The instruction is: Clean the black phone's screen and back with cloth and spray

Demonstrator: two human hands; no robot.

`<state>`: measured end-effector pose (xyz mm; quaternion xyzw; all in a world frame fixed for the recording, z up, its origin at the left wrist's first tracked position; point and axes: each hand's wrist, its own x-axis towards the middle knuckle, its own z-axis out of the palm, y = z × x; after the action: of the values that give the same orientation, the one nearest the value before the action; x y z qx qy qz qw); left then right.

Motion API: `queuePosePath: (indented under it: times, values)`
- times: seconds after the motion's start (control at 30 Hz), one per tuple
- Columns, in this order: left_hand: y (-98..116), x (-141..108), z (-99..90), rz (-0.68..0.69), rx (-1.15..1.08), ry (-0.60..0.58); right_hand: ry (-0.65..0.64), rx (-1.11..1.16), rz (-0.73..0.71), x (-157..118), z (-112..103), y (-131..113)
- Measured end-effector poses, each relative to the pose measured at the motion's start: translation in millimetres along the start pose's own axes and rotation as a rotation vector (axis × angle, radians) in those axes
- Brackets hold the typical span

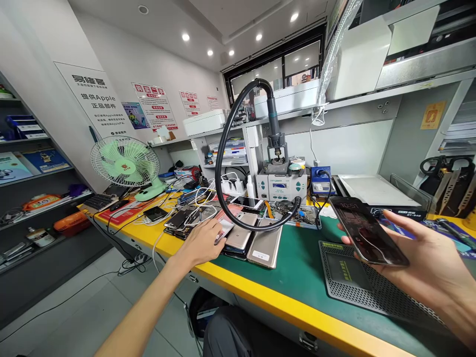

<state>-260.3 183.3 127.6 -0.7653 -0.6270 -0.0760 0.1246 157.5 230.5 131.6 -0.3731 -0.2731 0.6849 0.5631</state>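
My right hand [427,258] is wrapped round a dark smartphone [368,230], held tilted above the bench with its screen lit and a clock reading 10:51. Below that phone lies a black perforated mat [334,270]. My left hand [204,240] reaches to the pile of phones, its fingers curled at the edge of a pale, thin object [226,227]; what they grip is mostly hidden. Right beside it lie a gold phone [241,233] and a larger gold device [265,246] with a white label. Dark phones [178,218] and white cables are to its left.
A hot-air station [281,186] stands at the back, its black hose [219,148] looping over the phones. A parts tray [293,214] sits before it. The green fan [124,166] stands far left; a white-topped plate [379,191] is at the back right. The bench has a yellow edge [260,292].
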Motion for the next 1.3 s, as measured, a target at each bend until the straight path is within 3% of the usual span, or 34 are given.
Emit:
queuePosePath:
  times: [0.4,0.67,1.03,1.17,1.3]
  values:
    - [-3,-2,2.2,0.004,-0.02,-0.002,0.01,0.021,0.002,7,-6,1]
    - [-15,5,-15.7,-0.191,-0.053,-0.061,0.035,0.037,-0.033,5,-4,1]
    - [-9,27,-13.8,-0.343,-0.01,-0.178,0.027,0.031,-0.002,-1,3,0]
    - [-10,13,-27.9,-0.368,0.005,-0.178,0.005,0.068,-0.002,-2,3,-1]
    - [-24,-26,-39.8,-0.45,-0.005,-0.201,-0.047,0.115,-0.013,-6,6,-4]
